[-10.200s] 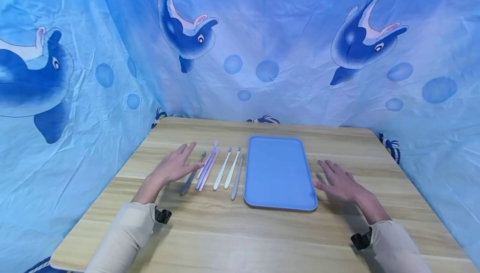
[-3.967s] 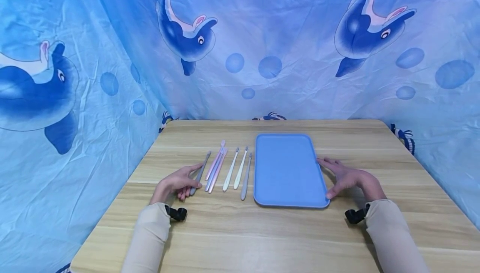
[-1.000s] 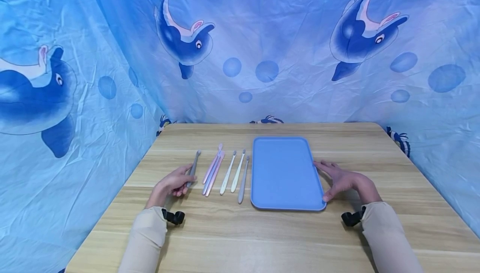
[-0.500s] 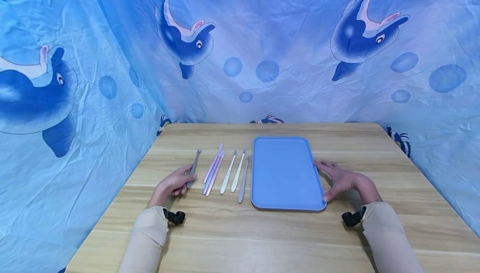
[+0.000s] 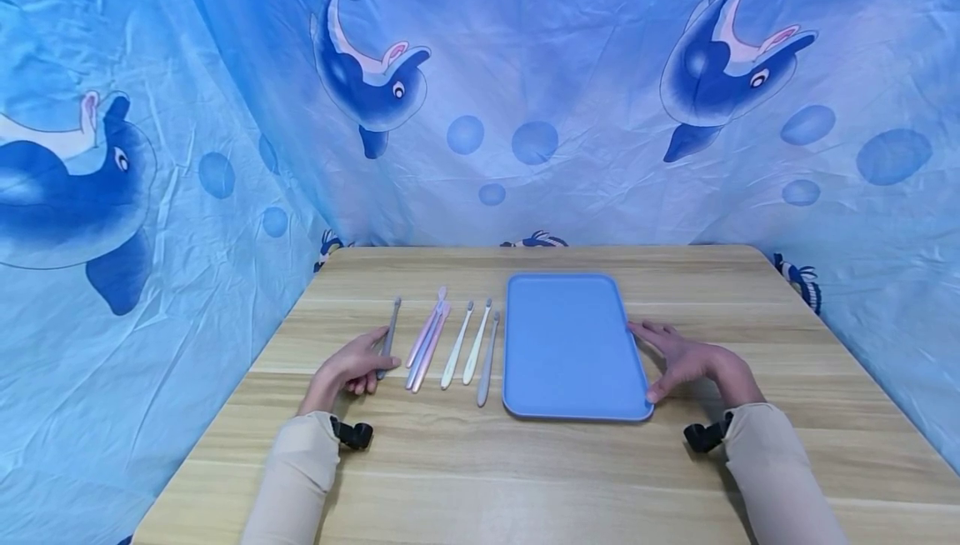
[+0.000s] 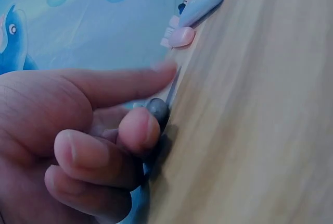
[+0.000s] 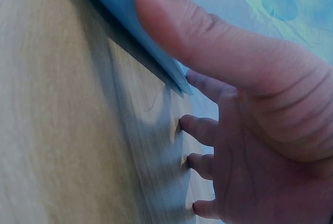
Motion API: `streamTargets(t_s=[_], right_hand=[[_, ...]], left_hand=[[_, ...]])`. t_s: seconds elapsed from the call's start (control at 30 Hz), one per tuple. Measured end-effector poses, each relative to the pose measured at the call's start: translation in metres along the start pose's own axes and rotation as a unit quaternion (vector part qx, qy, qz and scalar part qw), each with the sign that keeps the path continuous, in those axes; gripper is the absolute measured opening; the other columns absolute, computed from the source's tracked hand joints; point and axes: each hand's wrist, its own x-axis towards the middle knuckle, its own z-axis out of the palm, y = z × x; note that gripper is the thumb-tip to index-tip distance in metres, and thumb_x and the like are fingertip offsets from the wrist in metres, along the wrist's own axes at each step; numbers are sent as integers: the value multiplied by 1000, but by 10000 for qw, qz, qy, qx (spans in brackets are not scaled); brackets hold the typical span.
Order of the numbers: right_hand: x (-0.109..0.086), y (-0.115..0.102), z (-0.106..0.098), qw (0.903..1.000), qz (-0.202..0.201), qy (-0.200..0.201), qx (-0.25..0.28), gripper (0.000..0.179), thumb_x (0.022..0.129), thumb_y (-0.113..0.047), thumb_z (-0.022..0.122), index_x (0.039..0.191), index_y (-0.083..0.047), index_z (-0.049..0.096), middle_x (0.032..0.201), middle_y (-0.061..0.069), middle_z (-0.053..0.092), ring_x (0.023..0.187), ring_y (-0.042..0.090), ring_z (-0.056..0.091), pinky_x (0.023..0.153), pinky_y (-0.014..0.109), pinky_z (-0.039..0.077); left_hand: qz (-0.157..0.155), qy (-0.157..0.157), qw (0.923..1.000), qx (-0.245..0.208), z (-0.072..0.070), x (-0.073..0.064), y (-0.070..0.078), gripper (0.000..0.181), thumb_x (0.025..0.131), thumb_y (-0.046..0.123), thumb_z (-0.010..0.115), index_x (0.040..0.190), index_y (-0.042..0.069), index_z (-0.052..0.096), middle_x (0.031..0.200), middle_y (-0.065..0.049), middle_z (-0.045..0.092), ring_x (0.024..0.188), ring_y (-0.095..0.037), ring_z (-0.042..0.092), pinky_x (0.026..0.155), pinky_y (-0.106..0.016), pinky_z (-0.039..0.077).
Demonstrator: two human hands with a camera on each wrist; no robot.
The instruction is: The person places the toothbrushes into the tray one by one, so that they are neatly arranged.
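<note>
Loosening its thumb, the left grip point(image 5: 356, 363) no longer pinches the dark gray toothbrush point(image 5: 388, 343), shifted on the bench point(image 5: 480, 466) away from the pink toothbrushes point(image 5: 427, 359); its placing seems nearly finished. The right grip point(image 5: 692, 362), spread, touches the tray point(image 5: 573, 345).

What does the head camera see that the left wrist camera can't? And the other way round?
Only head: the blue tray, the right hand and two whitish toothbrushes.

Only left wrist: curled fingertips up close, and the round end of the dark gray toothbrush pointing toward the camera.

Both: the left hand, that toothbrush, pink toothbrushes, the wooden table and the dolphin-print backdrop.
</note>
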Motion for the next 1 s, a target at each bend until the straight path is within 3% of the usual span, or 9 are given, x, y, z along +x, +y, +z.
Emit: streamTargets(t_s=[0.6, 1.0], right_hand=[[-1, -1, 0, 10000, 54, -12, 71, 130, 66, -48, 90, 161, -6, 12, 163, 34, 3, 145, 64, -3, 106, 86, 12], [0, 0, 0, 10000, 66, 10, 6, 129, 66, -49, 89, 161, -7, 12, 163, 34, 3, 146, 63, -1, 105, 86, 15]], left_hand=[[92, -166, 9990, -411, -2, 4, -8, 85, 98, 17, 62, 163, 13, 8, 47, 1, 56, 35, -5, 46, 34, -21, 37], [119, -199, 9997, -119, 2, 2, -3, 82, 100, 20, 60, 163, 14, 8, 47, 0, 54, 34, -7, 47, 34, -22, 40]])
